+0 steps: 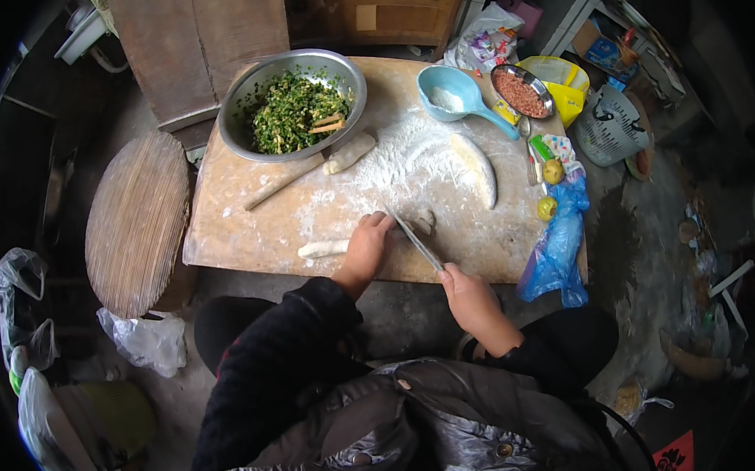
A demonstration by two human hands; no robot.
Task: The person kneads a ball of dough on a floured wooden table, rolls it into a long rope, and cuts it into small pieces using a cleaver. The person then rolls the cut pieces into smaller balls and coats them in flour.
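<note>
My left hand (368,248) is closed over a thin roll of dough (319,250) near the board's front edge. The roll's pale end sticks out to the left of it. My right hand (471,302) grips a knife (419,246), whose narrow blade slants up and left to beside my left fingertips. Just right of the blade lies a small piece of dough (426,220). White flour (398,151) is spread over the middle of the wooden board (246,238). A thicker lump of dough (351,152) rests behind, next to a rolling pin (282,183).
At the back left stands a metal bowl (232,134) of chopped green filling. A blue dipper (480,106) with flour, a plate of minced filling (522,93) and a curved yellowish strip (476,169) are on the right. A blue plastic bag (558,245) hangs over the right edge.
</note>
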